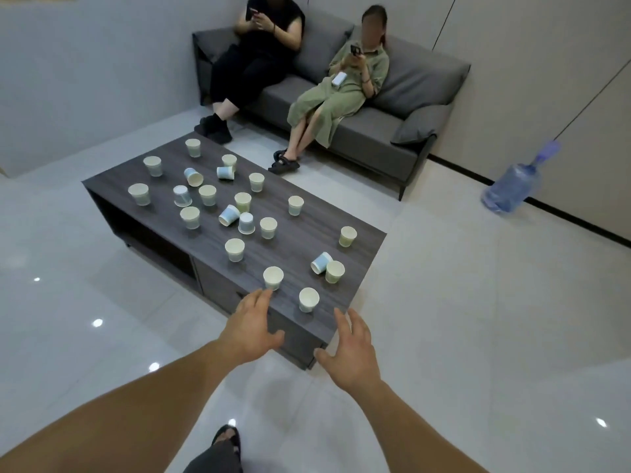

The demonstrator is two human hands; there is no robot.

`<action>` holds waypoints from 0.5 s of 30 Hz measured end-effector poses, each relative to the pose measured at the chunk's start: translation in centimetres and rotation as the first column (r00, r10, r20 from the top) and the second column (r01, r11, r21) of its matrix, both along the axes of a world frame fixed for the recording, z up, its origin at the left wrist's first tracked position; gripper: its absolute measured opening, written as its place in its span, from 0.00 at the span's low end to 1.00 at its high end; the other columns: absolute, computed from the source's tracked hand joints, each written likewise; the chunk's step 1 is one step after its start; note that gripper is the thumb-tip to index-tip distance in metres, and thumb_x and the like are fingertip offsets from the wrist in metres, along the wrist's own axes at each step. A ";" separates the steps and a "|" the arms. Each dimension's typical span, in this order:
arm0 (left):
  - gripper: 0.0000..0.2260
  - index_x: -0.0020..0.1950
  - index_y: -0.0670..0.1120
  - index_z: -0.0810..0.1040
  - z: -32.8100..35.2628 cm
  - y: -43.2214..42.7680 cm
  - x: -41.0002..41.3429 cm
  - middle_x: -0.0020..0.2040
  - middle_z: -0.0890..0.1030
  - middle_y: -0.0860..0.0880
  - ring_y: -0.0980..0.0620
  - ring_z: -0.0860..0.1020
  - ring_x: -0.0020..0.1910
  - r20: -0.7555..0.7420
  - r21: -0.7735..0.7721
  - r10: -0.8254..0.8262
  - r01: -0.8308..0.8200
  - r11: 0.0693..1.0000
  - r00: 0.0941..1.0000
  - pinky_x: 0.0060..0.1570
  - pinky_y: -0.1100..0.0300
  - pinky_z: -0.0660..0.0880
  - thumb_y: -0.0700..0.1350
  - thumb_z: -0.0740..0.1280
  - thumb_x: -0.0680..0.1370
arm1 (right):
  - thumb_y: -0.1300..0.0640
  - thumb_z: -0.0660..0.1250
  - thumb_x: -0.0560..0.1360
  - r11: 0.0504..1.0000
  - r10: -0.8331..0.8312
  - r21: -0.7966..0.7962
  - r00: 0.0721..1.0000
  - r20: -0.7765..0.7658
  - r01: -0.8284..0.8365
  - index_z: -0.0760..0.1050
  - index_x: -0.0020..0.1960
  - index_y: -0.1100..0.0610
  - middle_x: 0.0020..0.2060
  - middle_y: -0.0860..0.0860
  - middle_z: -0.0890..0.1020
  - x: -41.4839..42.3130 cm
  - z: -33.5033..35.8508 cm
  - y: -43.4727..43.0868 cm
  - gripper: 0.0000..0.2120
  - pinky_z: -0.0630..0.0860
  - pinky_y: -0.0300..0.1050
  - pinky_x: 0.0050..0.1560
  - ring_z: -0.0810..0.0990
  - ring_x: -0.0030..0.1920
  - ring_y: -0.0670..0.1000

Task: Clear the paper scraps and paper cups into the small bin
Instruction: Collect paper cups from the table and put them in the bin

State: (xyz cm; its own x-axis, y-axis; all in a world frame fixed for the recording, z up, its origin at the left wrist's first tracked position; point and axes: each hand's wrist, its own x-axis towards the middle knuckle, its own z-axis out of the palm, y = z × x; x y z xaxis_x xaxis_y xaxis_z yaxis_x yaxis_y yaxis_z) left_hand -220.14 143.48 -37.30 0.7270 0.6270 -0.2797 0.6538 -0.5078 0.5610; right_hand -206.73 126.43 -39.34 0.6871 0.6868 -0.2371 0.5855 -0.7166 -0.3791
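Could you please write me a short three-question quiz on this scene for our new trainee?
1. True or false: all the paper cups on the table stand upright.
2. Which is in view: A) a water bottle, B) a small bin, C) a broom?
3. Fill in: the cup nearest the right hand stands ____.
Key: 1 false; 2 A; 3 upright.

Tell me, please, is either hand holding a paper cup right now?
No: the left hand and the right hand are both open, fingers spread, at the near end of the table, holding nothing.
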 end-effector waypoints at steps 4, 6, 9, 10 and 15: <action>0.43 0.78 0.50 0.50 -1.6 4.3 4.2 0.77 0.56 0.48 0.47 0.56 0.75 -0.046 -0.026 -0.059 0.058 0.998 0.997 0.72 0.53 0.60 0.54 0.72 0.71 | 0.40 0.67 0.73 1.000 0.007 -0.024 0.999 -0.037 -0.008 0.48 0.79 0.46 0.79 0.49 0.47 3.4 -1.5 4.6 0.42 0.61 0.51 0.73 0.47 0.78 0.53; 0.42 0.78 0.49 0.51 -2.7 5.7 6.3 0.77 0.55 0.47 0.47 0.56 0.75 -0.076 -0.051 -0.074 0.070 0.996 0.994 0.72 0.52 0.60 0.54 0.71 0.71 | 0.40 0.67 0.73 0.999 0.020 -0.040 0.999 -0.046 -0.022 0.49 0.79 0.46 0.79 0.48 0.46 5.5 -2.7 6.3 0.42 0.62 0.52 0.73 0.47 0.78 0.53; 0.42 0.78 0.49 0.52 -5.2 7.2 9.2 0.77 0.57 0.48 0.46 0.58 0.74 -0.098 -0.070 -0.086 0.080 0.994 0.991 0.71 0.51 0.62 0.54 0.71 0.71 | 0.42 0.68 0.72 0.996 0.052 -0.068 0.996 -0.074 -0.057 0.50 0.78 0.46 0.79 0.49 0.47 9.1 -5.3 9.0 0.42 0.63 0.53 0.72 0.47 0.77 0.54; 0.41 0.78 0.49 0.52 -6.2 7.6 10.0 0.76 0.58 0.48 0.46 0.58 0.74 -0.108 -0.076 -0.078 0.070 0.995 0.991 0.71 0.52 0.62 0.54 0.71 0.71 | 0.43 0.68 0.72 0.993 0.070 -0.092 0.994 -0.090 -0.078 0.50 0.78 0.46 0.79 0.49 0.47 10.3 -6.4 9.9 0.41 0.62 0.53 0.72 0.47 0.77 0.54; 0.41 0.78 0.49 0.51 -12.1 8.1 12.7 0.78 0.55 0.49 0.49 0.55 0.76 -0.229 -0.155 0.008 -0.044 0.987 0.973 0.73 0.54 0.58 0.55 0.70 0.72 | 0.48 0.68 0.72 0.960 0.182 -0.173 0.960 -0.211 -0.220 0.49 0.78 0.45 0.78 0.49 0.47 15.3 -12.8 14.0 0.41 0.60 0.53 0.73 0.48 0.77 0.55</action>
